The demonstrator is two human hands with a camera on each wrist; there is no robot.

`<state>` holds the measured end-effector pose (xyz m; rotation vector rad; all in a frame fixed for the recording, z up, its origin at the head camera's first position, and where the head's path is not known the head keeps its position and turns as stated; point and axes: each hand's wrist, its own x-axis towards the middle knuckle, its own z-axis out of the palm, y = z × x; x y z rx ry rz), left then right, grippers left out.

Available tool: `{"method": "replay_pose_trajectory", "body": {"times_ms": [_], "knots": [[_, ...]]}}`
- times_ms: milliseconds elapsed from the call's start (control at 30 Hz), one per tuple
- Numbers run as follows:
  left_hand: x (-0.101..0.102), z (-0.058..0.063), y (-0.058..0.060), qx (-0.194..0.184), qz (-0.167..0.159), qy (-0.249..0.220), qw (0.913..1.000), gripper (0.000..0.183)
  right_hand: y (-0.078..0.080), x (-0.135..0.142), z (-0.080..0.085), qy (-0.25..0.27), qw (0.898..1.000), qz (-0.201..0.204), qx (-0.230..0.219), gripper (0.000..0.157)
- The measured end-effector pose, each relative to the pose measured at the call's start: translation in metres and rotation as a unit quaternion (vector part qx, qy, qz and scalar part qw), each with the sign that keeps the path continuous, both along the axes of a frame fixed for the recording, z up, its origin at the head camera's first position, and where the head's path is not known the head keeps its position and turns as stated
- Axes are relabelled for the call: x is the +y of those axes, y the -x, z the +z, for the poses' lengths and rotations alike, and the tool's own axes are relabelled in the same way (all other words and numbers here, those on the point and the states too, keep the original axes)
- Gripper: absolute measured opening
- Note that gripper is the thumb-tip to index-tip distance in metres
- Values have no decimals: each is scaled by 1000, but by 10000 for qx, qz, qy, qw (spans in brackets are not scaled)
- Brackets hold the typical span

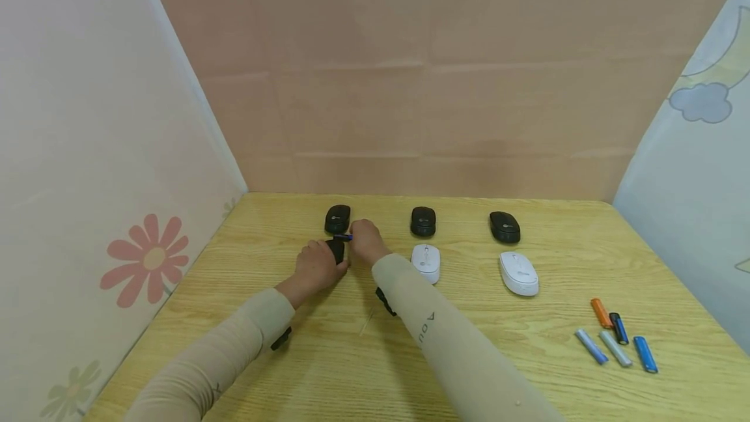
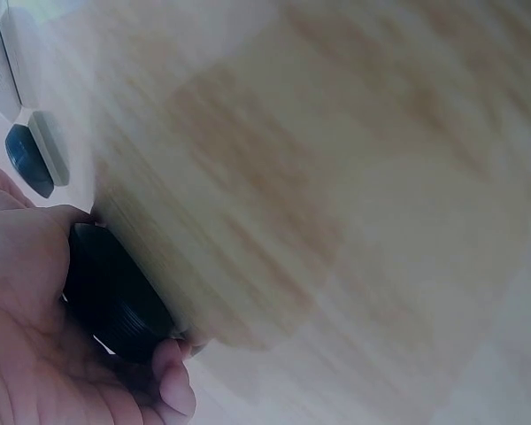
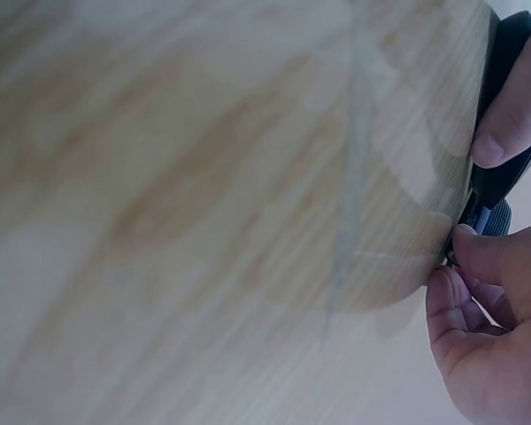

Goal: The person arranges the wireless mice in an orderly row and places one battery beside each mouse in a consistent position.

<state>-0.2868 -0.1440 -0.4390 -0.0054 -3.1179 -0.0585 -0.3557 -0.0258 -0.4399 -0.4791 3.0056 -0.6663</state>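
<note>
My left hand (image 1: 316, 266) grips a black computer mouse (image 1: 336, 249) at the table's left side. In the left wrist view the fingers wrap round the sides of that dark mouse (image 2: 115, 288). Close on its right, my right hand (image 1: 367, 241) pinches a dark battery with a blue end (image 1: 343, 238) between thumb and fingers. The battery lies crosswise at the far end of the held mouse. In the right wrist view the pinching fingertips (image 3: 465, 243) are right beside the mouse, with the left thumb (image 3: 491, 149) along its edge.
Another black mouse (image 1: 337, 219) stands just behind the hands. Further right are two black mice (image 1: 423, 221), (image 1: 505, 227) and two white mice (image 1: 426, 262), (image 1: 519, 272). Several loose batteries (image 1: 615, 348) lie at the right front. Walls (image 1: 422, 83) enclose the table's back and sides.
</note>
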Motion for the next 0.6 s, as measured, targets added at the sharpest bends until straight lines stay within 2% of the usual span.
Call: {"method": "replay_pose_trajectory", "body": {"times_ms": [600], "knots": [[1, 1, -1, -35, 57, -82, 9999, 76, 1, 2, -2, 45, 9999, 47, 144, 19]]}}
